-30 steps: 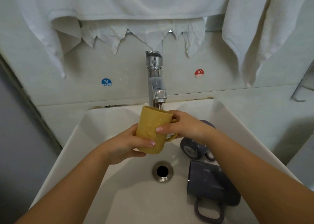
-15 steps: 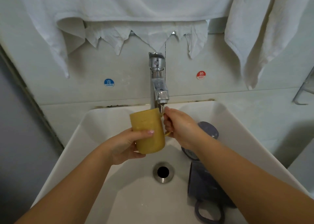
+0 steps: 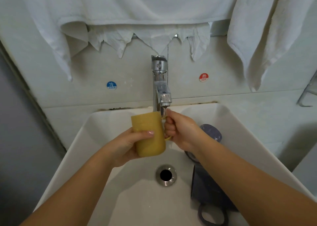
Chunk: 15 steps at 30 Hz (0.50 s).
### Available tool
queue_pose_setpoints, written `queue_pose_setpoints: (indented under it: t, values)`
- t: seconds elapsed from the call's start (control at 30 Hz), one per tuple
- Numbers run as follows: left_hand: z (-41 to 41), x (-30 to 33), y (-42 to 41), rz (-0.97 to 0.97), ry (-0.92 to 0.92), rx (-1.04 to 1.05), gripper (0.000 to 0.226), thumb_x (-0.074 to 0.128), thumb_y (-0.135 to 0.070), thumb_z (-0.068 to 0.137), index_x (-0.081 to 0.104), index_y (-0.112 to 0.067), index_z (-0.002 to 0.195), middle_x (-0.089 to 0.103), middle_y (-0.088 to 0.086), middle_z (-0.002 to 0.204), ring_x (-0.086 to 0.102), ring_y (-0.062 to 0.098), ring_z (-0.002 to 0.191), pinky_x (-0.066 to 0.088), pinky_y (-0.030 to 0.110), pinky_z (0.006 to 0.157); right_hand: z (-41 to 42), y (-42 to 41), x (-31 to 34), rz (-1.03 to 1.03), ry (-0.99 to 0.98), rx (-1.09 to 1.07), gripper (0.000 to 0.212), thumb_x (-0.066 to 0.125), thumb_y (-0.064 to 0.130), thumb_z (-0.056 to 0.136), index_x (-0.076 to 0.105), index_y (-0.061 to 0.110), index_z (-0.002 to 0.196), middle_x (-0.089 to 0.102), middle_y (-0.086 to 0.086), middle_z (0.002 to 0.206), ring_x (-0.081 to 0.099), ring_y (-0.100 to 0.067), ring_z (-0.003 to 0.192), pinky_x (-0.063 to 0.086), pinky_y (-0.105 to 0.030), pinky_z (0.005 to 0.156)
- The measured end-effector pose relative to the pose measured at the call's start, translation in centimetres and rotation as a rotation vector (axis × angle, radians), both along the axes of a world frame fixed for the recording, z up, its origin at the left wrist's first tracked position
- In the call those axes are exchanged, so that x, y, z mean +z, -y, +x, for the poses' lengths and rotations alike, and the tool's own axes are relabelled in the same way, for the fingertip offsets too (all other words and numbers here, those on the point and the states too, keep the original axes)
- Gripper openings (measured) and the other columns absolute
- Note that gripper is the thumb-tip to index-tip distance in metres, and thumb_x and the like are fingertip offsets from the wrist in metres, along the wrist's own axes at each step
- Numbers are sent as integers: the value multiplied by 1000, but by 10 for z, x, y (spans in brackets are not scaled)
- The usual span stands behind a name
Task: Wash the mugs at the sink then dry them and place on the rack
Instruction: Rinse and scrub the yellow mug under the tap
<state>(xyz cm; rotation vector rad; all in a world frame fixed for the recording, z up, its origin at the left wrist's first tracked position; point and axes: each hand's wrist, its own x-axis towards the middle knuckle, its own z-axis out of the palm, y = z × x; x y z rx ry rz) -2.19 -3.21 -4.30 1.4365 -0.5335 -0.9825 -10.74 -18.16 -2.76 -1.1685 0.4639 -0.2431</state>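
Head: yellow mug [image 3: 149,133] above sink [image 3: 96,134].

Mug [image 3: 148,134] held over sink [image 3: 243,133], just left of tap [image 3: 162,90] spout. Left hand [image 3: 125,145] on mug's left side; right hand [image 3: 181,131] at its handle, right. Drain [image 3: 166,175] below mug. Two mugs [image 3: 208,191] lie in sink, right of drain. Towels [image 3: 137,8] hang above tap.

White sink [image 3: 96,150]: steel drain [image 3: 165,175] below the fingers; two dark mugs lying in the basin, one [image 3: 211,134] right of the fingers, the other [image 3: 205,193] beside the drain.
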Motion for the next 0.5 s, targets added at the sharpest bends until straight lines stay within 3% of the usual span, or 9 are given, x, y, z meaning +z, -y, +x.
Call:
queue_pose_setpoints:
  t: [0.07,0.13,0.2,0.27,0.33,0.5]
  values:
    - [-11,-3,11,91,158,18,75,80,-34,59,51,-28,128,67,-4,118,64,19,109,56,38,87,-4,7,3,-146,-88,-106,48,44,34,100,35,17,56,32,3,43,27,-11,40,28,-25,50]
    - [-17,-5,18,123,281,67,91,90,-39,55,44,-31,133,60,-5,123,59,19,112,55,40,90,-12,14,8,-353,-189,-124,44,45,36,100,43,15,61,44,-1,51,41,-14,49,39,-27,59]
    - [-19,-7,20,103,378,109,87,89,-34,59,42,-30,133,57,-6,122,57,16,109,55,32,84,-24,22,13,-489,-265,-11,37,44,36,100,51,14,71,56,-3,68,58,-20,74,47,-34,77]
    - [-20,-7,19,98,443,108,79,86,-23,66,42,-30,131,55,-8,120,56,13,107,52,23,76,-35,27,14,-461,-267,131,31,44,31,100,52,13,77,59,-4,75,59,-23,88,48,-42,85]
    - [-21,-7,19,112,450,71,81,85,-26,66,40,-30,133,54,-7,124,55,14,111,51,22,77,-38,27,12,-374,-225,131,31,44,26,101,50,12,74,55,-4,69,56,-21,79,50,-45,89]
    - [-14,6,11,155,398,150,87,61,-64,62,39,-28,138,53,-3,131,55,18,114,49,34,87,-41,34,13,-276,-162,-8,38,41,19,100,39,14,63,38,-1,55,42,-18,58,50,-40,77]
